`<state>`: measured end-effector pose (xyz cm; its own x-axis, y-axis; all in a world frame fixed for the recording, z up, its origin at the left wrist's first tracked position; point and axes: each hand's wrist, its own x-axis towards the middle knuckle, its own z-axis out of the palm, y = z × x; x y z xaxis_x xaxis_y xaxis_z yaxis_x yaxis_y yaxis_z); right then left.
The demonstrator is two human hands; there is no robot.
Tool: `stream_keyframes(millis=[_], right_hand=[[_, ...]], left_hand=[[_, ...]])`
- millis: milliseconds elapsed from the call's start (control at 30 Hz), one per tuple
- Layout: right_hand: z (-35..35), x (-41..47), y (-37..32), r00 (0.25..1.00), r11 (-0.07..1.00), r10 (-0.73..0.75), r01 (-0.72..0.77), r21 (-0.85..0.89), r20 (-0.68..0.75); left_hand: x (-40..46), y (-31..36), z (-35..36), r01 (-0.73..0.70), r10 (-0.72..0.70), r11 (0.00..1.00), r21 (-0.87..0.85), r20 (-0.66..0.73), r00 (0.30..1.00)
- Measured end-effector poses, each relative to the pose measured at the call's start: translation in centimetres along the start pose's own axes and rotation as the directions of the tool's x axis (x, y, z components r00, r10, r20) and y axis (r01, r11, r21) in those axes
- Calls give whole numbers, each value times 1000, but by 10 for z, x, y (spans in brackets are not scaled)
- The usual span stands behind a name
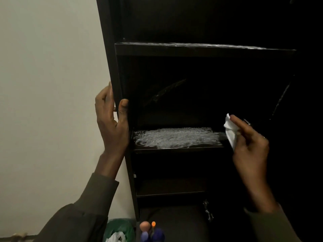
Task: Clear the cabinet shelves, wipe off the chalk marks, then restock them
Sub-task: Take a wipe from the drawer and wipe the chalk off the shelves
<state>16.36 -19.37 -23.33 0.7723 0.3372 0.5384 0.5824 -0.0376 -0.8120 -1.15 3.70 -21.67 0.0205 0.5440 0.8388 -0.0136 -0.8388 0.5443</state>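
Wiping well means the right hand point(250, 145), pinching the white cloth point(229, 131), sweeps the chalk point(176, 137) off the shelf point(178, 150) from its right edge leftward, while the left hand point(111, 117) grips the cabinet side point(111, 58).

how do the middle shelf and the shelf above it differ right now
The middle shelf shows a broad white chalk smear over most of its visible top; the upper shelf shows only a thin chalky streak along its front edge, its top being hidden from below. The right hand holds a white cloth beside the middle shelf, well below the upper shelf. Both are dark and hold no items.
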Motion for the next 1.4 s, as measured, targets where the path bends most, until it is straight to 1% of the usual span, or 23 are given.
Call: stream_keyframes(millis=[33, 67, 100, 167, 233, 333, 400, 467, 567, 767, 867, 967, 1033, 1100, 1133, 1167, 1200, 1233, 1267, 1300, 1333, 1367, 1400], right_hand=[[5, 8, 5, 994, 970, -107, 106, -217, 8], [8, 17, 11, 987, 919, -156, 159, -362, 38], [12, 23, 17, 984, 879, -161, 181, -441, 82], [21, 32, 28, 973, 815, -138, 217, -537, 184], [28, 33, 37, 967, 774, -87, 218, -594, 241], [26, 31, 43, 976, 777, 71, 74, -625, 204], [27, 31, 44, 974, 772, 130, 18, -636, 185], [31, 30, 41, 975, 732, 143, 12, -681, 170], [49, 23, 33, 973, 685, 100, 84, -723, 209], [109, -10, -10, 939, 764, 109, 131, -631, 328], [148, -34, -35, 899, 835, 43, 208, -510, 436], [178, -49, -56, 832, 894, 2, 247, -375, 554], [188, -55, -67, 795, 940, -21, 222, -258, 606], [193, -53, -64, 788, 963, -27, 186, -195, 615], [194, -49, -60, 787, 972, -11, 154, -180, 617], [193, -45, -57, 785, 987, 33, 73, -146, 619], [191, -39, -55, 779, 995, 99, -60, -84, 620], [186, -32, -56, 764, 974, 172, -224, 7, 623], [181, -26, -54, 750, 922, 232, -373, 106, 620], [172, -18, -53, 751, 852, 270, -478, 214, 603], [159, -10, -50, 770, 797, 289, -523, 302, 569], [143, -2, -45, 798, 773, 306, -527, 354, 519], [127, 7, -37, 828, 776, 323, -509, 373, 458]], left_hand=[[-1, 2, 2, -1, 1, 1000, -8, -10, 1000], [-2, 3, 5, 0, -1, 1000, -20, -18, 1000], [-3, 4, 6, 4, -5, 1000, -29, -26, 1000], [-4, 5, 8, 22, -23, 999, -31, -43, 999], [-4, 4, 8, 38, -39, 999, -21, -47, 998], [-4, 4, 7, 51, -52, 998, -27, -23, 998], [-3, 4, 6, 64, -65, 997, -50, -7, 998], [-4, 6, 7, 78, -78, 995, -69, -4, 997], [-4, 5, 8, 95, -96, 993, -70, -17, 995], [-5, 6, 9, 90, -92, 994, -62, -28, 995], [-4, 5, 10, 79, -81, 996, -52, -36, 996], [-5, 3, 11, 79, -81, 995, -55, -41, 996], [-5, 2, 12, 91, -93, 995, -50, -45, 995], [-6, 2, 13, 99, -101, 994, -45, -46, 994], [-5, 3, 12, 98, -100, 994, -45, -47, 994], [-5, 3, 12, 92, -94, 995, -46, -48, 994], [-5, 4, 12, 83, -85, 996, -43, -47, 995], [-5, 4, 12, 77, -79, 996, -37, -43, 996], [-4, 4, 11, 77, -78, 997, -28, -41, 996], [-4, 4, 11, 80, -81, 997, -20, -44, 996], [-4, 4, 11, 84, -85, 996, -15, -48, 995], [-5, 5, 11, 86, -86, 996, -15, -49, 995], [-5, 5, 12, 88, -88, 996, -15, -47, 995]])
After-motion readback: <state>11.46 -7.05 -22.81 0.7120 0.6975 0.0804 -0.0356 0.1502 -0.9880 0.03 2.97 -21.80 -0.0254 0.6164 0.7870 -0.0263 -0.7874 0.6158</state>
